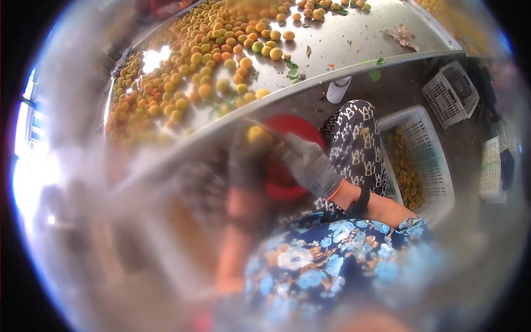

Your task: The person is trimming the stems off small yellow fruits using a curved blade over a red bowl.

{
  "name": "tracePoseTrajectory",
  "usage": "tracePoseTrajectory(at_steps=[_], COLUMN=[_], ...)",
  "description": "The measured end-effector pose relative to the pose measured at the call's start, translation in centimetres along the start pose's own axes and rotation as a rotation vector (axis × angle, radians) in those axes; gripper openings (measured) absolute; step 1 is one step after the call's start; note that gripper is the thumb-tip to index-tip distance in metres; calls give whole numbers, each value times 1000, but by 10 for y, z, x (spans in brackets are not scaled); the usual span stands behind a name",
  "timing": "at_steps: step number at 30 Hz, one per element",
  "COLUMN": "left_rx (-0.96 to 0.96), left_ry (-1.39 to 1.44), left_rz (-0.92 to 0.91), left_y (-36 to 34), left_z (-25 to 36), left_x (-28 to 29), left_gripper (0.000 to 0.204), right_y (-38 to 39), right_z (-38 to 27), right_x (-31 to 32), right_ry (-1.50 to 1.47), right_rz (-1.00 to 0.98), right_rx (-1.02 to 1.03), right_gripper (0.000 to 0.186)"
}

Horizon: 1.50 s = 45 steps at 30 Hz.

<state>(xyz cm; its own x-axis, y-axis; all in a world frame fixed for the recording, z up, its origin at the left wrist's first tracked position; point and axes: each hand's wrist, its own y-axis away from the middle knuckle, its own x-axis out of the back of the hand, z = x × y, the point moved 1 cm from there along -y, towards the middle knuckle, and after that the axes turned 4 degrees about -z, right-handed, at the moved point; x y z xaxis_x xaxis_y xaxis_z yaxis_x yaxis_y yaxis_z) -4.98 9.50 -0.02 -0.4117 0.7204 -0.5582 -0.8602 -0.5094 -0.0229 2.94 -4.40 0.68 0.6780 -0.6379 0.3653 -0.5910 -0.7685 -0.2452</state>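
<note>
My left hand (249, 155), in a grey glove and blurred, grips a yellow fruit (259, 134) just below the metal table's near edge. My right hand (304, 160), also gloved, reaches in from the right with its fingertips drawn together beside that fruit; what they hold, if anything, is hidden. Behind and beneath both hands is a red round container (296, 126), its contents mostly hidden. My patterned trouser leg (357, 146) is right of it. Haze covers the left and lower picture.
Many yellow-orange fruits (210, 50) and loose leaves lie on the metal table (354, 39). At right are a white crate of fruit (437, 160), another crate (449, 94) and pale stacked crates (491, 169). A white cylinder (337, 89) stands under the table. A person in red (155, 6) shows top left.
</note>
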Motion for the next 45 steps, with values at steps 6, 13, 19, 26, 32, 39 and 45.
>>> tracePoseTrajectory(at_steps=[6,13,19,26,32,39,45], left_rx=[-44,-53,103,2,-298,181,46], left_ry=[67,111,79,65,-492,440,-175], left_rz=[-104,-7,-29,110,36,247,105], left_y=[-4,-10,-12,-15,-27,-19,-14], left_z=[1,-16,-17,-23,-30,-24,-41], left_x=[2,-5,-14,-23,-1,6,7], left_gripper=[49,38,39,37,35,37,35], right_y=[4,-8,-1,-12,-2,5,2], right_z=[-6,9,24,13,23,14,3], right_x=[-10,-10,-20,2,-7,-10,9], right_ry=[-174,-143,-17,-89,-11,-27,-16], right_rz=[19,7,72,60,35,23,-71], right_rx=[-78,-45,75,-65,-62,-71,-317], right_gripper=[37,38,33,33,37,36,41])
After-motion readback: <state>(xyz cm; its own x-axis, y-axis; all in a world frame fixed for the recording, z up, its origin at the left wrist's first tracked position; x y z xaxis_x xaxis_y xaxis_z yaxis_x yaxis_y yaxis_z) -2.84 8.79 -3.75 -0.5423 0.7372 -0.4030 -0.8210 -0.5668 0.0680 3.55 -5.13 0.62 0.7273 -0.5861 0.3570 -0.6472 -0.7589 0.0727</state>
